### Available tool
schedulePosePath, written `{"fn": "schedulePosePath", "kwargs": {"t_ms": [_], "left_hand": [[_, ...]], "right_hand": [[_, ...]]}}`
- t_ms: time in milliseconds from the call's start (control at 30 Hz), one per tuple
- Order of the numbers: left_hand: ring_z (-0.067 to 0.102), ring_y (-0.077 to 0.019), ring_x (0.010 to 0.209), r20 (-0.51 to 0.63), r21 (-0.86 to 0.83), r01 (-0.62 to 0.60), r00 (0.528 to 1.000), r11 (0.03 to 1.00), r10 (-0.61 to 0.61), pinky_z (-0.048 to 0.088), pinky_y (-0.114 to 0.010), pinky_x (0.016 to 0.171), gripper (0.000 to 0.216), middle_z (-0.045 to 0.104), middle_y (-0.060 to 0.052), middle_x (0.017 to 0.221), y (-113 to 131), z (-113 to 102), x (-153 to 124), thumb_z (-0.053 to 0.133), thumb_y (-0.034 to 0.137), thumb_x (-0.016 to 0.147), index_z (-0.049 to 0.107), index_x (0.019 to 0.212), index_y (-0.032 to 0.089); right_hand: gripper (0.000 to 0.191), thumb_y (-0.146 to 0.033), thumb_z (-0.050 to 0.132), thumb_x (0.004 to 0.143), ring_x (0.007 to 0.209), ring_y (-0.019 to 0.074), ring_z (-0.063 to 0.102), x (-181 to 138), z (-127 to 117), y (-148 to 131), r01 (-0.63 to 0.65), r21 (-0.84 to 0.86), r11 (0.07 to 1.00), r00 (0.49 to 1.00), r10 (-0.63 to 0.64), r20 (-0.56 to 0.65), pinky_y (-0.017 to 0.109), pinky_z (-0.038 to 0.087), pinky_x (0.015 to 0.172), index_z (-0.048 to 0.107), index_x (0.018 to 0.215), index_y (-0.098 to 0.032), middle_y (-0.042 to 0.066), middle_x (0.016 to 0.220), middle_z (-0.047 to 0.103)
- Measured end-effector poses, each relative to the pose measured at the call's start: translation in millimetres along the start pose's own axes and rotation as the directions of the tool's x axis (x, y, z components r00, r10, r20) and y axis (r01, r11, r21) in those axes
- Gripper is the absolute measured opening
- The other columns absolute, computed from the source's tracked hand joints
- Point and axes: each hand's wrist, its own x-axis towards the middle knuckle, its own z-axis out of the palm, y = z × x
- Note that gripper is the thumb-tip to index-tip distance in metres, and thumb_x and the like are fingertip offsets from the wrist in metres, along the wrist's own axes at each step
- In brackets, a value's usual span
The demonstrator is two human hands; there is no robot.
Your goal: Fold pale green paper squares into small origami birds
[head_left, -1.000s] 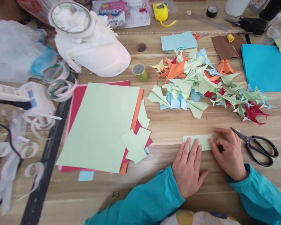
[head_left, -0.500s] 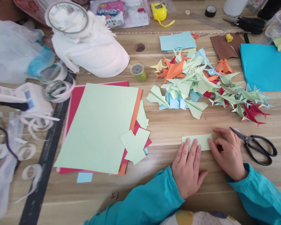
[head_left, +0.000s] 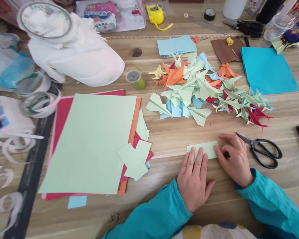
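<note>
A small folded strip of pale green paper lies flat on the wooden table in front of me. My left hand rests flat across its left and middle part, fingers stretched out and thumb apart. At the strip's right end, the thumb of my right hand touches the edge. The index finger is bent, with its tip apart from the thumb, and the other fingers are partly hidden. Black-handled scissors lie just right of my right hand, blades towards it.
Folded paper pieces in several colours are heaped beyond my hands. To the left lies a stack of large paper sheets with cut green pieces beside it. A blue stack, a tape measure and tape rolls lie farther out.
The whole view has shifted, so most things sit farther left in it. Both hands keep nearly the same pose on the green strip.
</note>
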Motion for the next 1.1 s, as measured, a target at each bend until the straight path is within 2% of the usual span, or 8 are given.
{"fn": "schedulePosePath", "kwargs": {"t_ms": [600,700,800,867,933,1000,1100], "left_hand": [[0.015,-0.0357,0.134,0.001,0.054,0.008,1.0,0.998,-0.008,0.025,-0.05,0.104,0.065,0.026,-0.016,0.144,1,6,-1,0.039,0.048,0.082,0.036,0.132,0.007],[0.016,-0.0355,0.134,-0.019,0.084,-0.003,1.0,0.996,0.005,0.026,-0.05,0.103,0.066,0.027,-0.016,0.144,1,7,0,0.038,0.049,0.082,0.036,0.132,0.007],[0.017,-0.0353,0.133,-0.041,0.114,-0.011,0.999,0.993,0.016,0.026,-0.049,0.103,0.067,0.028,-0.017,0.143,1,9,0,0.039,0.051,0.081,0.037,0.132,0.007],[0.019,-0.0354,0.133,-0.053,0.128,-0.015,0.998,0.992,0.021,0.026,-0.049,0.103,0.068,0.029,-0.017,0.142,0,10,1,0.039,0.052,0.081,0.038,0.131,0.006],[0.02,-0.0359,0.132,-0.066,0.132,-0.02,0.997,0.991,0.029,0.026,-0.049,0.104,0.069,0.032,-0.018,0.141,0,12,1,0.039,0.054,0.08,0.04,0.13,0.006],[0.021,-0.0359,0.132,-0.082,0.131,-0.025,0.996,0.991,0.036,0.026,-0.049,0.104,0.069,0.033,-0.017,0.141,-1,14,1,0.038,0.055,0.08,0.041,0.129,0.006],[0.021,-0.0353,0.132,-0.104,0.131,-0.033,0.993,0.991,0.047,0.027,-0.049,0.103,0.07,0.033,-0.018,0.14,-1,17,2,0.04,0.054,0.079,0.04,0.129,0.005]], "right_hand": [[0.032,-0.026,0.054,0.08,0.092,0.0217,0.051,0,3,2,0.004,0.005,1.0,1.0,-0.004,-0.024,0.042,0.038,0.087,0.042,0.052,-0.018,0.008,0.1,0.056],[0.029,-0.025,0.051,0.082,0.091,0.0218,0.051,0,2,6,0.001,0.058,0.998,0.998,0.003,-0.06,0.042,0.039,0.085,0.043,0.055,-0.019,0.008,0.096,0.057],[0.02,-0.021,0.048,0.084,0.089,0.021,0.052,-2,-1,10,0.032,0.127,0.991,0.988,-0.012,-0.156,0.041,0.041,0.084,0.051,0.065,-0.018,0.009,0.091,0.058],[0.009,-0.018,0.049,0.082,0.092,0.0216,0.052,-5,-3,9,0.137,0.124,0.983,0.968,-0.106,-0.228,0.042,0.041,0.086,0.058,0.078,-0.017,0.01,0.094,0.059],[0.012,-0.018,0.053,0.08,0.097,0.0226,0.052,-10,-4,6,0.308,0.075,0.949,0.929,-0.282,-0.238,0.043,0.04,0.09,0.061,0.088,-0.016,0.01,0.098,0.06],[0.013,-0.018,0.054,0.079,0.1,0.0231,0.052,-14,-1,1,0.462,0.012,0.887,0.874,-0.453,-0.178,0.045,0.037,0.094,0.062,0.089,-0.017,0.009,0.099,0.061],[0.015,-0.016,0.049,0.082,0.099,0.0222,0.053,-18,5,-5,0.573,-0.091,0.815,0.811,-0.579,-0.079,0.046,0.034,0.098,0.063,0.088,-0.014,0.009,0.094,0.063]]}}
